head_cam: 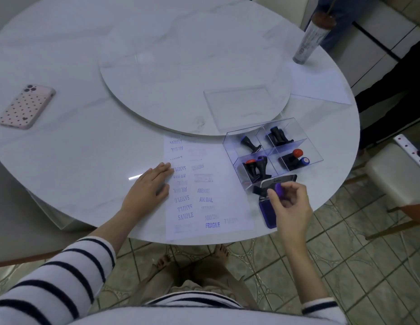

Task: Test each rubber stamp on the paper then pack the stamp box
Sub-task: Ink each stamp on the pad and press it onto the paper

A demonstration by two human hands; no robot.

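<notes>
Hands: left hand [152, 184] is lying flat with straight, closed fingers, pressing down the 9 o'clock edge of the white paper sheet [216, 165]; right hand [291, 207] is pinching the purple knob of a black-bodied rubber stamp [279, 189] between thumb and fingertips.
Stamp in hand: it is hanging tilted over the far end of the open purple ink pad [265, 216], at 3 o'clock of the sheet; I cannot tell whether its face is touching the pad.
Paper: it is showing two columns of purple prints (SAMPLE, AIR MAIL, AMENDED, FRAGILE), some upside down, some faint.
Box: the clear plastic four-compartment stamp box [230, 140] is sitting open at 2 o'clock of the sheet, holding black stamps with blue or red knobs in all four compartments.
Lid: the clear flat box lid [241, 109] is lying on the round white turntable [180, 66], at 12 o'clock of the box.
Progress: testing is looking nearly finished, judging by the crowded sheet and the filled box.
Left to do: this stamp probably needs inking, printing and boxing; then the pad needs closing and the lid fitting.
Elsewhere: a pink heart-patterned phone [25, 106] is resting at 9 o'clock of the table.
</notes>
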